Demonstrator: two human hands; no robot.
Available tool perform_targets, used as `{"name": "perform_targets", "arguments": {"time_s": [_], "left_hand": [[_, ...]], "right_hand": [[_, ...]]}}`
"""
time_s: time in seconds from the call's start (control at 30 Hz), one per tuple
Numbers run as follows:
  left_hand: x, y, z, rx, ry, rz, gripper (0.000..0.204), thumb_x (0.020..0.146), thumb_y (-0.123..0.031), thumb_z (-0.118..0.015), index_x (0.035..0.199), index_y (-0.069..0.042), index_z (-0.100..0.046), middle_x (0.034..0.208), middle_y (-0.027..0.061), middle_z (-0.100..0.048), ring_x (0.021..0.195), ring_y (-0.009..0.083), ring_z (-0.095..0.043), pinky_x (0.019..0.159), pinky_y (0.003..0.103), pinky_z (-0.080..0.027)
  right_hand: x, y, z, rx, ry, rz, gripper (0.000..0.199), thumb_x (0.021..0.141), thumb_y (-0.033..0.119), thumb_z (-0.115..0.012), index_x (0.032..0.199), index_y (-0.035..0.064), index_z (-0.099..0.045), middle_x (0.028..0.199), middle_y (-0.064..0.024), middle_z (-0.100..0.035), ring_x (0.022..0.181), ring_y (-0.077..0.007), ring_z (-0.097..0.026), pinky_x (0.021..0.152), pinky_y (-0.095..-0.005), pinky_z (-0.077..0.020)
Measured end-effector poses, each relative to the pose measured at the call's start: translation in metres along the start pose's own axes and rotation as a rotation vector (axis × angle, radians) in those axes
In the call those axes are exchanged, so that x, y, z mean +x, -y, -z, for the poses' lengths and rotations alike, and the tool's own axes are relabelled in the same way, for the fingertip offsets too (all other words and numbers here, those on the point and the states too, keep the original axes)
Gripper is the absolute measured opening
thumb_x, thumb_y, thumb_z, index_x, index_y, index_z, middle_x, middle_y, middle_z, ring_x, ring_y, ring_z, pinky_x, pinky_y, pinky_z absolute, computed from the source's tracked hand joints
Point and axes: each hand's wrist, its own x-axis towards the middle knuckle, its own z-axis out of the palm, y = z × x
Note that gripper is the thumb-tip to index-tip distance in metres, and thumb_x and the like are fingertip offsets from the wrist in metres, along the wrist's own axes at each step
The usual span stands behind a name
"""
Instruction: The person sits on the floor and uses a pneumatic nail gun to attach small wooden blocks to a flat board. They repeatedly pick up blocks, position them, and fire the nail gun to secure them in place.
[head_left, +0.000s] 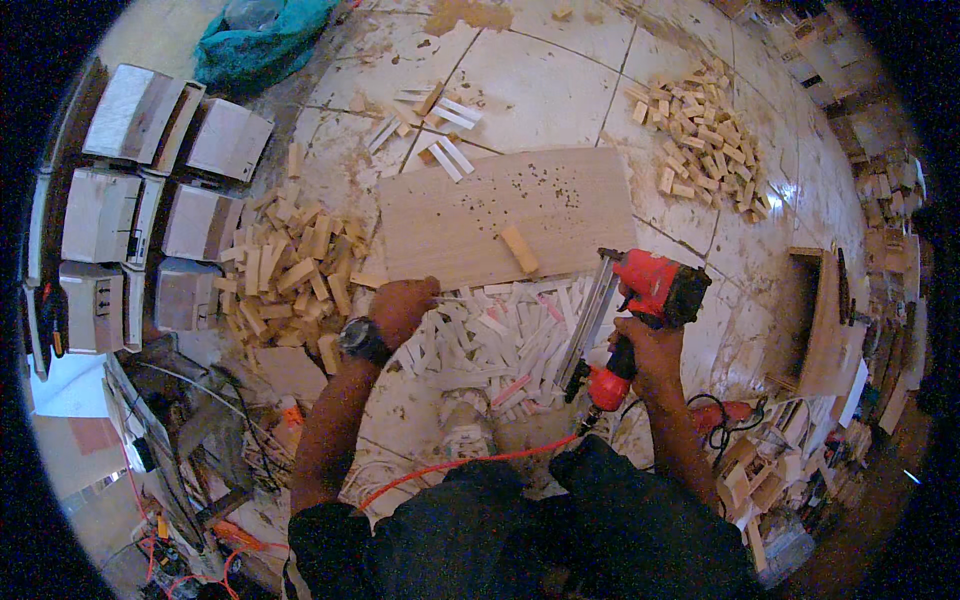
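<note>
Head view showed the right hand [650, 350] closed round a red nail gun [645, 278] at the right side of the white strips [500, 345]; the left hand [402, 308] curled near the board [435, 225], its hold impossible to tell. If the orange hose [440, 466] snagged on the legs [460, 530], the gun could jerk aside, while heaped blocks [295, 270] crowded the left hand.
</note>
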Motion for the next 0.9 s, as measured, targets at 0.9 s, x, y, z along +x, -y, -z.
{"name": "perform_targets", "arguments": {"time_s": [0.9], "left_hand": [[0.071, -0.069, -0.061, -1.197, -0.587, 0.287, 0.027, 0.086, -0.017, -0.062, 0.106, 0.0, -0.065, 0.079, 0.0127, -0.068, 0.069, 0.0152, -0.066, 0.065, 0.029, -0.052]], "right_hand": [[0.013, -0.005, -0.038, -0.4, 0.189, -0.021, 0.038, 0.072, -0.003, -0.065, 0.108, 0.0029, -0.055, 0.079, -0.0051, -0.06, 0.057, -0.0139, -0.058, 0.051, -0.0295, -0.0504]]}}
